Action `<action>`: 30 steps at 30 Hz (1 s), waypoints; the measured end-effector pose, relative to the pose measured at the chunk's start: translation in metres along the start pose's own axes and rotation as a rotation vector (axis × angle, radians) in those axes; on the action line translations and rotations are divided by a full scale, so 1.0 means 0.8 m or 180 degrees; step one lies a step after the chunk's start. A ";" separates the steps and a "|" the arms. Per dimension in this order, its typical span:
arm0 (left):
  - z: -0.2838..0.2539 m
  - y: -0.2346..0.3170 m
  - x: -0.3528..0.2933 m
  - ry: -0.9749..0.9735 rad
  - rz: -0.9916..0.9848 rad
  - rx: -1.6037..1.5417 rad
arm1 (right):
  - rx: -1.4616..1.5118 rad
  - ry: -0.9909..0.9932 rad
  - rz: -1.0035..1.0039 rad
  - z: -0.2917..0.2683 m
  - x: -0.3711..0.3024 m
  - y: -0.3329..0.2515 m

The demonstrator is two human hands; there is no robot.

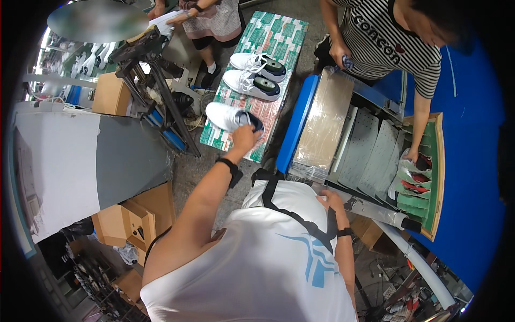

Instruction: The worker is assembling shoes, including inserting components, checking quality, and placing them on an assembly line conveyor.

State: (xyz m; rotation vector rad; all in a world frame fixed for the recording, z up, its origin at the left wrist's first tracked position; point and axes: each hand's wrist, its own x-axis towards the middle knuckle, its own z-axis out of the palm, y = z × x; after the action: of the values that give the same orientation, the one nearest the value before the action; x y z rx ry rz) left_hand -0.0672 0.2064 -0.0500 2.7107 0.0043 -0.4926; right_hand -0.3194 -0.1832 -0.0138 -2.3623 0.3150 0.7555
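Note:
My left hand (pixel 245 138) reaches forward to a white sneaker (pixel 222 116) with a dark collar. Its fingers are closed on the heel end, and the shoe lies at the near end of a table (pixel 271 32) covered in green, white and red patterned wrap. Just beyond are two more white sneakers, one laced shoe (pixel 241 83) and another (pixel 249 61) behind it, toes to the left. My right hand (pixel 333 199) hangs by my waist near the machine's metal edge, fingers loosely bent and apart, with no object visible in it.
A co-worker (pixel 394 45) in a striped top reaches into a shoe rack (pixel 421 177) at the right. Nearby stands a conveyor machine with a plastic-wrapped top (pixel 324 121). Another person (pixel 214 24) works at the back left. Also at left are a dark metal stand (pixel 155 80) and cardboard boxes (pixel 142 214).

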 end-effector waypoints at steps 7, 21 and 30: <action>0.090 -0.031 -0.013 0.0605 0.0149 -0.0508 | 0.0163 -0.0012 -0.0109 0.002 -0.004 0.014; 0.087 -0.060 0.037 -0.0807 -0.0505 -0.1960 | 0.0179 0.0264 0.0190 0.005 -0.027 -0.027; 0.050 -0.043 0.021 -0.0992 -0.1374 -0.2143 | 0.1626 0.0809 0.0167 0.005 -0.059 0.003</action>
State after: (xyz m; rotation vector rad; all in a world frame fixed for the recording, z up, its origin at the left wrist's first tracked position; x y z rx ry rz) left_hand -0.0676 0.2223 -0.1027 1.9467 0.5721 -0.8521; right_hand -0.3603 -0.1811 0.0101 -1.9624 0.6023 0.3396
